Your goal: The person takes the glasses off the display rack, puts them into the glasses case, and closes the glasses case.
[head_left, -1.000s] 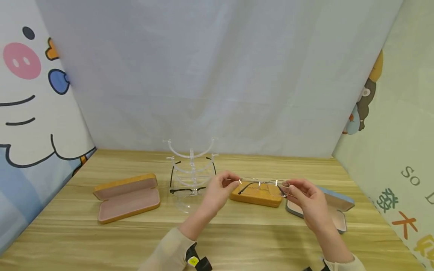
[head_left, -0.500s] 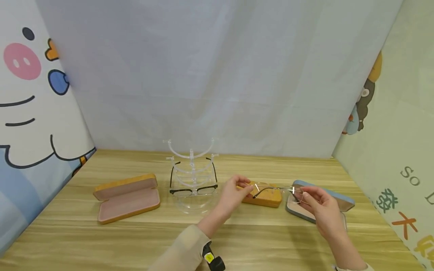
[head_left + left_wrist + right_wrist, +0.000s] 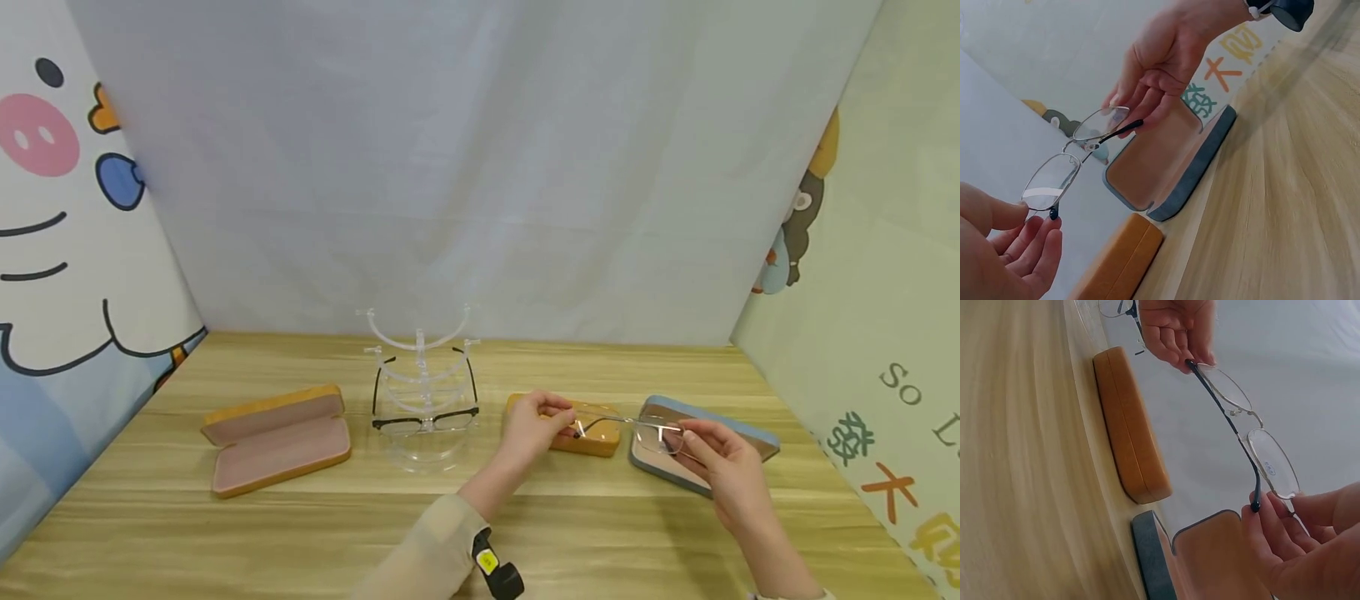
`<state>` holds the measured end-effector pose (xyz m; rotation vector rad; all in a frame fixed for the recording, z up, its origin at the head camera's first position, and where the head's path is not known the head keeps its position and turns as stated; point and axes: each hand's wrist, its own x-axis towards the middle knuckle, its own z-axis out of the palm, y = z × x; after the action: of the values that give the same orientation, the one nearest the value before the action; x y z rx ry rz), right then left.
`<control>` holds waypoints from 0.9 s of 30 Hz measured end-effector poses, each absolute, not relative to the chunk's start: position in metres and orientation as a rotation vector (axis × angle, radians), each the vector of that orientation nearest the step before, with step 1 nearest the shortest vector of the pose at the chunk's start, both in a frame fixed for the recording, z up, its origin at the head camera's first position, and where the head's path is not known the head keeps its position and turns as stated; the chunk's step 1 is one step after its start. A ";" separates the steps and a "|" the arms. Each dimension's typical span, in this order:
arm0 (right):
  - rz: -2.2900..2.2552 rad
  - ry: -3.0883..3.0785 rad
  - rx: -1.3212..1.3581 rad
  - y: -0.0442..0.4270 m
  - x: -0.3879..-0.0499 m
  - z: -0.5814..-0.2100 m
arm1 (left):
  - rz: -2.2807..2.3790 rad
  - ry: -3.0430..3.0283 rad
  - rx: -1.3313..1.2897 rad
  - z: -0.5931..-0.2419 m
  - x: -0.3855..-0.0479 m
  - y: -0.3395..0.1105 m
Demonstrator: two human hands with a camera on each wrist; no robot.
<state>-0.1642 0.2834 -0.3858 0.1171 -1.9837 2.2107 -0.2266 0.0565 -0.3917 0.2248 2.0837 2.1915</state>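
A pair of thin-rimmed metal eyeglasses (image 3: 660,435) with dark temple tips is held up between both hands, its temples folded in. My left hand (image 3: 531,427) pinches one end of the frame between thumb and fingers. At the opposite end, my right hand (image 3: 731,475) pinches the frame the same way. Below the glasses, in the head view, an open blue-grey glasses case (image 3: 671,475) with a pale pinkish lining lies partly hidden behind the right hand. A shut orange glasses case (image 3: 588,442) lies behind the left hand; the left wrist view shows its orange end (image 3: 1124,259).
A clear display stand (image 3: 423,379) bears black half-rim glasses (image 3: 427,422) left of the hands. Farther left, an open orange case (image 3: 281,454) with pink lining stands on the wooden table (image 3: 300,542). A pale curtain (image 3: 480,167) closes off the back.
Both hands have moved to the right and slightly down with the eyeglasses, from over the shut orange case toward the open blue-grey case. The cases and stand stay put.
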 end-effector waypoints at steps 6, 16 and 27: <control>2.221 -1.984 0.105 0.295 -0.162 -0.391 | 2.195 2.102 0.215 -0.401 -0.230 0.072; 2.283 -1.960 0.096 0.317 -0.162 -0.410 | 2.256 2.046 0.145 -0.412 -0.228 0.091; 2.323 -1.905 0.118 0.330 -0.155 -0.410 | 2.294 2.017 0.101 -0.420 -0.226 0.115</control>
<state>-0.1546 0.3301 -0.4104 0.1185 -1.9053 2.3233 -0.2256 0.1152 -0.4200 0.1013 2.0170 2.2935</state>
